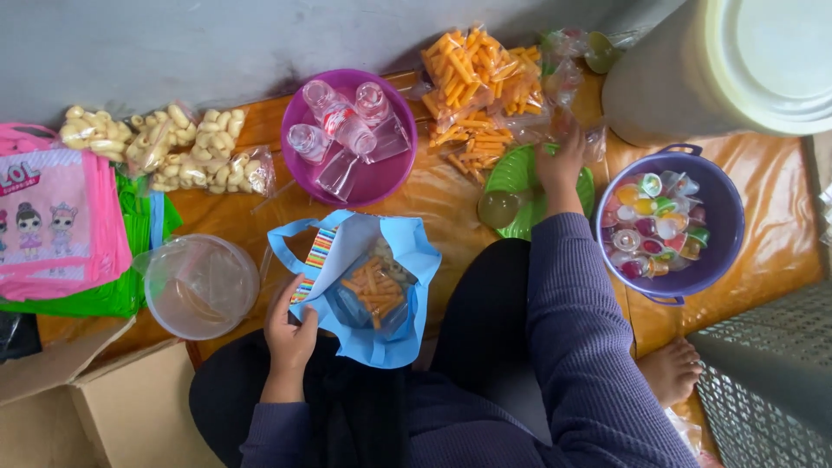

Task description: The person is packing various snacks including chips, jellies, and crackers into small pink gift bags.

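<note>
Left hand (290,334) pinching blue bag (364,295) open by its rim, filling under way; right hand (562,165) spread empty over green plate (520,178), beside orange stick packets (481,82), needing one grasped next.

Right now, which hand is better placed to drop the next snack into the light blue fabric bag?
The right hand, probably. It is already out over the green plastic plate, beside the clear packets of orange sticks. The left hand grips the light blue fabric bag by its rim, holding it open.
</note>
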